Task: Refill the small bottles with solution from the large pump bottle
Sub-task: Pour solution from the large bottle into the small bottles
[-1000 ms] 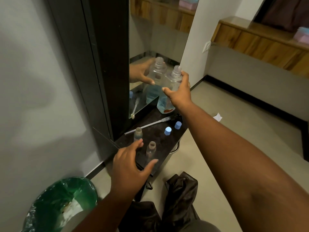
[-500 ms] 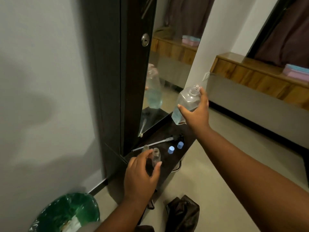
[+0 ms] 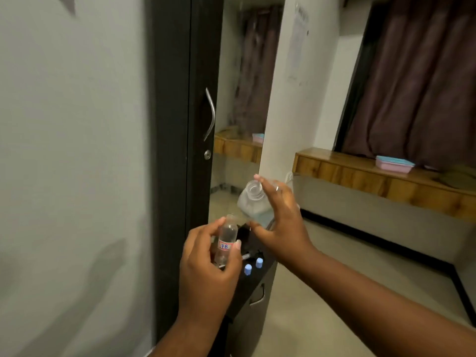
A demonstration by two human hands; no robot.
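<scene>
My left hand [image 3: 206, 269] grips a small clear bottle [image 3: 226, 238] with a white label, upright, its neck uncapped. My right hand [image 3: 279, 222] holds the large clear bottle [image 3: 253, 202] tilted, its open mouth facing up and left; pale blue solution sits at its low end. The large bottle's mouth is above and to the right of the small bottle, apart from it. Two blue caps [image 3: 247, 269] [image 3: 259, 263] lie on the black ledge [image 3: 265, 274] under my hands, beside the end of the pump tube [image 3: 246, 256].
A black cabinet door [image 3: 180, 124] with a curved metal handle and a mirror [image 3: 242, 99] stands just behind my hands. A drawer handle [image 3: 257, 297] is below the ledge. A wooden bench [image 3: 386, 176] with a pink box [image 3: 394, 164] runs along the right.
My left hand has picked a small bottle up off the ledge and raised it. My right hand has brought the large bottle down and toward it, tilted. The view has swung upward.
</scene>
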